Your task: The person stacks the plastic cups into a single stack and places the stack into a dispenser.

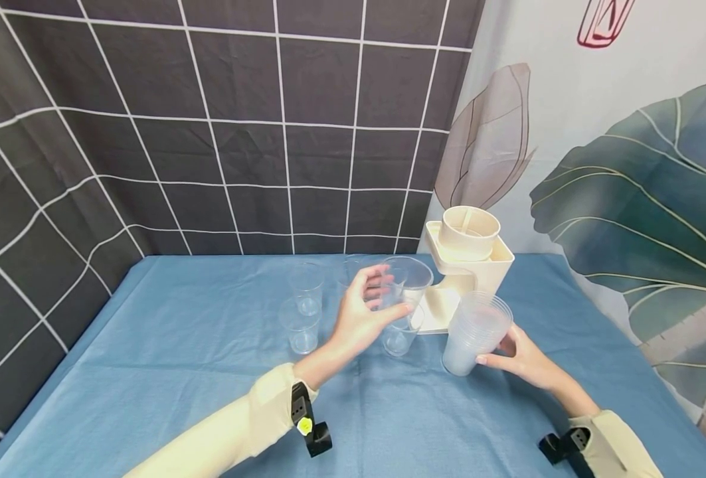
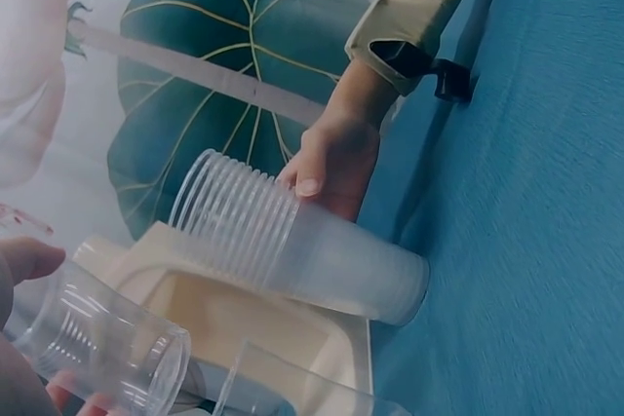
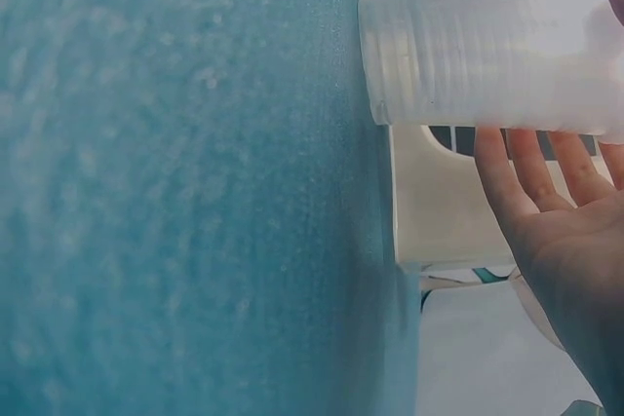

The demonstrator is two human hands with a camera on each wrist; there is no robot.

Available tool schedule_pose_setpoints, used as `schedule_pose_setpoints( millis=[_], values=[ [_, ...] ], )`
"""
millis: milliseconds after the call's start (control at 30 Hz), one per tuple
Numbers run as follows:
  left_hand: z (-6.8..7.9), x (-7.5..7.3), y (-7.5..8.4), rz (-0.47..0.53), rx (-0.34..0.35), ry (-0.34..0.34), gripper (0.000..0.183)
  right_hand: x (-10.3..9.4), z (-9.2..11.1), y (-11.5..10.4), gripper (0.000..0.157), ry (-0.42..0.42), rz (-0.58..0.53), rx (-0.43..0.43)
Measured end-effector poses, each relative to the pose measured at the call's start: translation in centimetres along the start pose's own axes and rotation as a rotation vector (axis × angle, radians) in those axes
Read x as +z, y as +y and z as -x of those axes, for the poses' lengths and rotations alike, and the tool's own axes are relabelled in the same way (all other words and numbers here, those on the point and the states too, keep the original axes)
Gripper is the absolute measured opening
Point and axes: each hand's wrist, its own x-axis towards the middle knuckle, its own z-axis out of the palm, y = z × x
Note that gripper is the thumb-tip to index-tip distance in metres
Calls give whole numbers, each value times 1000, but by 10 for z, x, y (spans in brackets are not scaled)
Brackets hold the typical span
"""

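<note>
My left hand [image 1: 361, 309] holds a clear plastic cup [image 1: 415, 273] between thumb and fingers, above another clear cup [image 1: 396, 342] on the table. In the left wrist view, the held cup [image 2: 117, 343] is upright, its lower end close to the rim of a second cup [image 2: 292, 382]. A tall stack of nested clear plastic cups [image 1: 475, 332] stands slightly tilted at the right. My right hand [image 1: 529, 358] grips it from the right side, thumb in front. The right wrist view shows the fingers [image 3: 531, 168] against the stack's side.
More clear cups [image 1: 301, 325] stand left of my left hand, some partly hidden. A cream plastic stand [image 1: 487, 269] with a round holder on top is behind the stack. A blue cloth [image 1: 209, 398] covers the table; dark grid-patterned fabric [image 1: 323, 153] hangs behind.
</note>
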Motion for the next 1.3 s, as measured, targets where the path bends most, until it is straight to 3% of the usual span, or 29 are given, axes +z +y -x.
schedule_pose_setpoints(
  millis=[1300],
  values=[
    [-12,30,13,36,69,-41,64,1,0,-1,78,0,3,4]
  ],
)
